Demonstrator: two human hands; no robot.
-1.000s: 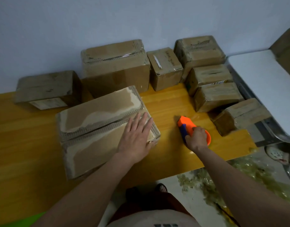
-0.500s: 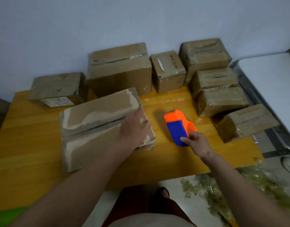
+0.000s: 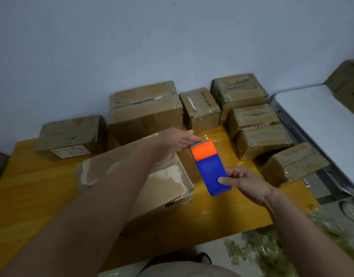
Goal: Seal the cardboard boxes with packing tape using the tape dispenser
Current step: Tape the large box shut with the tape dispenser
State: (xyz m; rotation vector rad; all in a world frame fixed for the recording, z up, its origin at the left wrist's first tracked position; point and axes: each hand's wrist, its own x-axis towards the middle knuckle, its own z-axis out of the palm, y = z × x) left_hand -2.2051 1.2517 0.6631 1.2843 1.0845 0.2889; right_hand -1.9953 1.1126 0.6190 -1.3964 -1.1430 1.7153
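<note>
A blue and orange tape dispenser [image 3: 210, 166] is held up above the yellow table [image 3: 32, 186]. My right hand [image 3: 246, 183] grips its blue body from the right, thumb across the face. My left hand [image 3: 177, 141] reaches over to the serrated blade end, its fingertips at the clear tape edge there. A large cardboard box [image 3: 158, 182] with torn paper patches lies on the table under my left forearm.
Several taped cardboard boxes line the wall: one at the left [image 3: 72, 134], a big one [image 3: 146, 110], a small one [image 3: 200, 108], and a cluster at the right [image 3: 262, 138]. A white table [image 3: 322, 126] stands at the right. Crumpled tape scraps [image 3: 262, 250] litter the floor.
My right hand lifted the dispenser off the table and turned it blade-end away. My left hand left the big box's top and moved to the dispenser's blade end.
</note>
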